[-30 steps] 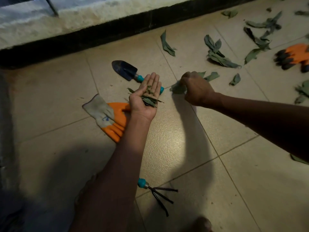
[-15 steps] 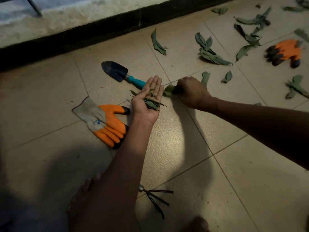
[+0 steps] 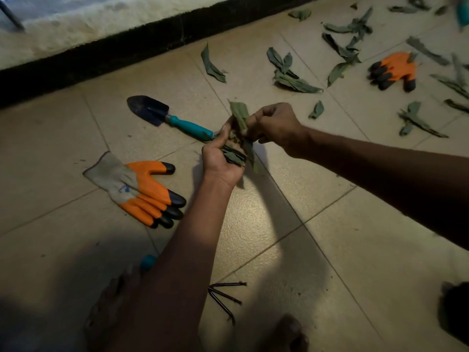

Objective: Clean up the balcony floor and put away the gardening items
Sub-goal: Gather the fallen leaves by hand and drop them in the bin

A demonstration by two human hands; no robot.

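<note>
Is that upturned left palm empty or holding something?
Holding something: the left hand cups a pile of green leaves, and the right hand pinches another leaf above it.

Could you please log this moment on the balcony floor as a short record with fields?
left hand: palm up, cupping a small pile of leaves
right hand: pinching a leaf over the left palm
trowel: lies on the tiled floor, teal handle towards the hands
near glove: flat on the floor, left of the left arm
far glove: at upper right among loose leaves
hand rake: prongs showing beside the left forearm
</note>
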